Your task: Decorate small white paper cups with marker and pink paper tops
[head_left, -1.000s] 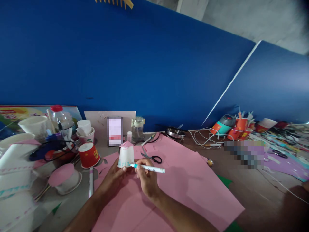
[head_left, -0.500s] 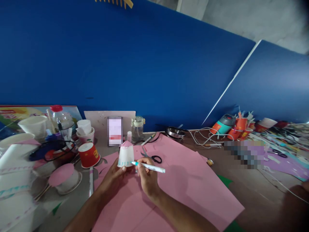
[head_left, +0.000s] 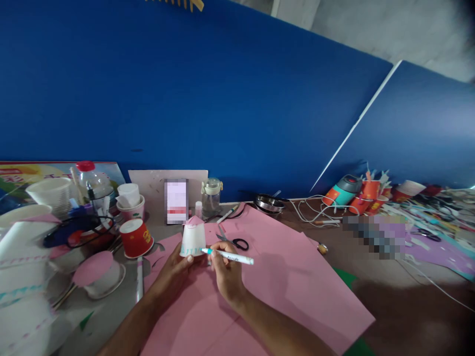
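Gripped by the right fingers (head_left: 218, 267), a marker (head_left: 241, 258) is pointed lengthwise leftward at the upside-down cup (head_left: 194, 238) held by the left fingers (head_left: 190, 259).

Your white cup (head_left: 194, 238) looked like smooth, matt paper and your marker (head_left: 239, 258) like smooth plastic. The pink sheet (head_left: 293, 277) before you was matt paper, the round dish (head_left: 268, 203) shiny metal, the red-capped bottle (head_left: 97, 185) clear, glossy plastic.

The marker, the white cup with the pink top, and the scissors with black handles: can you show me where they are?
White marker (head_left: 239, 258): head view, on its barrel.
White cup (head_left: 194, 238): head view, on its side wall.
Scissors (head_left: 233, 242): head view, on the black handle near the blades.
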`<state>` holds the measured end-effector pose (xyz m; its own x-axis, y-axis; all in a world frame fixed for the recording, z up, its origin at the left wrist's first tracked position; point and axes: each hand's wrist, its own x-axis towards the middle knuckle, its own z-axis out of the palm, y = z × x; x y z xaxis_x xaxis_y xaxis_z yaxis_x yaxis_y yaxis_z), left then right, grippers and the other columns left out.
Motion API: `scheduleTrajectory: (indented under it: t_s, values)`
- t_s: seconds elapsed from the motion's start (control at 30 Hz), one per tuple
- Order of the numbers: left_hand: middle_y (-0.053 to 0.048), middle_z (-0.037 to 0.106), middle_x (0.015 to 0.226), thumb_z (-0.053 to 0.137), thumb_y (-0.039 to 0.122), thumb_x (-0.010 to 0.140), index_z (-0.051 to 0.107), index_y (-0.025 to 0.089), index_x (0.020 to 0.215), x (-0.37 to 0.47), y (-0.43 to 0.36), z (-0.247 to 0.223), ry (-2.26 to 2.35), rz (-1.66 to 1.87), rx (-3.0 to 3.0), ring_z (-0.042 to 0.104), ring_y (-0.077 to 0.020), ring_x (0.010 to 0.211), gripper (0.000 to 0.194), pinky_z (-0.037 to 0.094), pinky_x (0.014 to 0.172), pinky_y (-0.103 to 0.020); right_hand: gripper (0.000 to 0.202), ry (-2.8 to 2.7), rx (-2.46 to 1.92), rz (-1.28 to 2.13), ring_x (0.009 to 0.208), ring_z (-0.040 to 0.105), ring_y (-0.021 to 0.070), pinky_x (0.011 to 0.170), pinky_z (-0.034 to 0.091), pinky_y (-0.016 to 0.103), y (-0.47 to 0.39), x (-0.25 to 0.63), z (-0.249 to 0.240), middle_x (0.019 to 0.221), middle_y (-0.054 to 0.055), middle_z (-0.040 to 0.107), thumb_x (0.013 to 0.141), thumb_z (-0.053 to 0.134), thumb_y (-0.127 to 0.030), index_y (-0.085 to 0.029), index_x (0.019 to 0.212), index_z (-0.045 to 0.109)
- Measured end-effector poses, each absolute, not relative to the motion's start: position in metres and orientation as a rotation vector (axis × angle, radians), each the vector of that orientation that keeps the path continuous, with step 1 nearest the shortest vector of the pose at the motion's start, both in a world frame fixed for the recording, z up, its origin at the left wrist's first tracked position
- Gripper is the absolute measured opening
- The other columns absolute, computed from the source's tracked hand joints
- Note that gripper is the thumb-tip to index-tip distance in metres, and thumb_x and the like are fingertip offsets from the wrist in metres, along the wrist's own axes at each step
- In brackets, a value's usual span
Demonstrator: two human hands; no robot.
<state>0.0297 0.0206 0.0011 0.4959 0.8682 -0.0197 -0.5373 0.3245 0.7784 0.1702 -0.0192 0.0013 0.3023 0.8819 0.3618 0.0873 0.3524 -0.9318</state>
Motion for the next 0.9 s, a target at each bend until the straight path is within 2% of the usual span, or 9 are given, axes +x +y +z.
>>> scheduleTrajectory:
  t_s: [0.23, 0.47, 0.63, 0.9]
  values:
    - [-0.011, 0.073, 0.102, 0.074, 0.032, 0.079, 0.065, 0.02, 0.11, 0.0276, 0.0237, -0.0084, 0.493, 0.954, 0.854, 0.066, -0.0277, 0.097, 0.034, 0.048, 0.089, -0.04, 0.018, -1.142, -1.091, 0.666, 0.051, 0.044, 0.0113, 0.048, 0.038, 0.023, -0.0172, 0.1704, 0.0025, 0.064, -0.003, 0.052, 0.09, 0.053, -0.038, -0.021, 0.084, 0.056]
    - [-0.01, 0.073, 0.105, 0.073, 0.034, 0.08, 0.06, 0.023, 0.124, 0.0278, 0.0235, -0.0066, 0.498, 0.951, 0.877, 0.066, -0.027, 0.098, 0.047, 0.047, 0.09, -0.039, 0.017, -1.151, -1.077, 0.67, 0.054, 0.047, 0.0122, 0.051, 0.041, 0.024, -0.0177, 0.1709, 0.0009, 0.067, -0.002, 0.054, 0.09, 0.053, -0.036, -0.021, 0.084, 0.056]
    - [-0.007, 0.073, 0.103, 0.072, 0.036, 0.081, 0.06, 0.026, 0.126, 0.028, 0.0227, -0.0044, 0.478, 0.966, 0.903, 0.066, -0.0251, 0.095, 0.048, 0.048, 0.087, -0.036, 0.017, -1.156, -1.045, 0.748, 0.05, 0.04, 0.0108, 0.049, 0.036, 0.023, -0.0177, 0.1716, 0.0031, 0.062, -0.004, 0.05, 0.088, 0.054, -0.035, -0.021, 0.078, 0.055]
    - [-0.012, 0.072, 0.114, 0.069, 0.036, 0.084, 0.059, 0.022, 0.129, 0.0252, 0.0257, -0.0081, 0.465, 0.948, 0.874, 0.065, -0.0291, 0.107, 0.048, 0.046, 0.098, -0.043, 0.023, -1.021, -0.989, 0.808, 0.052, 0.043, 0.0109, 0.051, 0.038, 0.023, -0.0149, 0.169, 0.0013, 0.062, -0.004, 0.052, 0.09, 0.054, -0.042, -0.021, 0.081, 0.053]
